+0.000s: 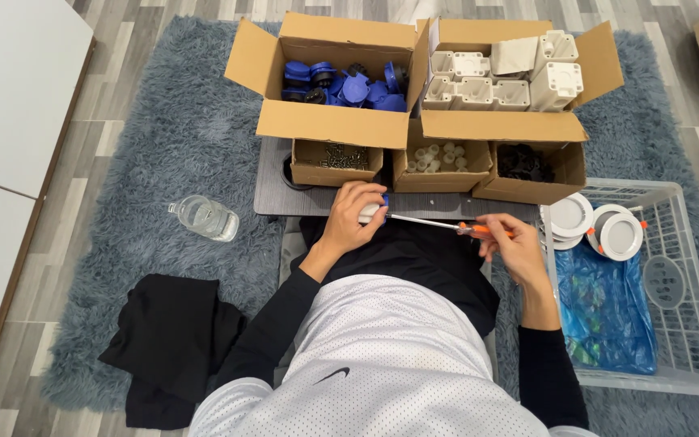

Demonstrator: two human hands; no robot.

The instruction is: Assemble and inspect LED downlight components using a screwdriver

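The small white part (370,213) with a bit of blue at its top sits in the left hand (352,217), just at the near edge of the low grey bench (273,194), over the person's dark lap. The left hand is clenched round the part, fingers curled over its top. A screwdriver (446,226) with an orange handle lies nearly level between the hands, its thin metal shaft reaching left so that the tip meets the part. The right hand (515,247) is closed about the orange handle, fingers wrapped on it.

Along the bench, just beyond the hands, stand three small open cardboard boxes: the left one (336,162) holds dark screws, the middle one (441,166) holds small pale cylinders, and the right one (527,171) holds black pieces. Behind them are two larger cardboard boxes with flaps spread, one (329,77) filled with blue plastic parts, the other (511,77) with cream-white square housings.

To the person's right a white plastic crate (693,324) rests on the grey shaggy rug (163,121); inside lie round white lamp fittings (618,233) and a blue plastic bag (608,307). To the left on the rug lie a clear plastic bottle (204,217) on its side and a crumpled black cloth (171,340).
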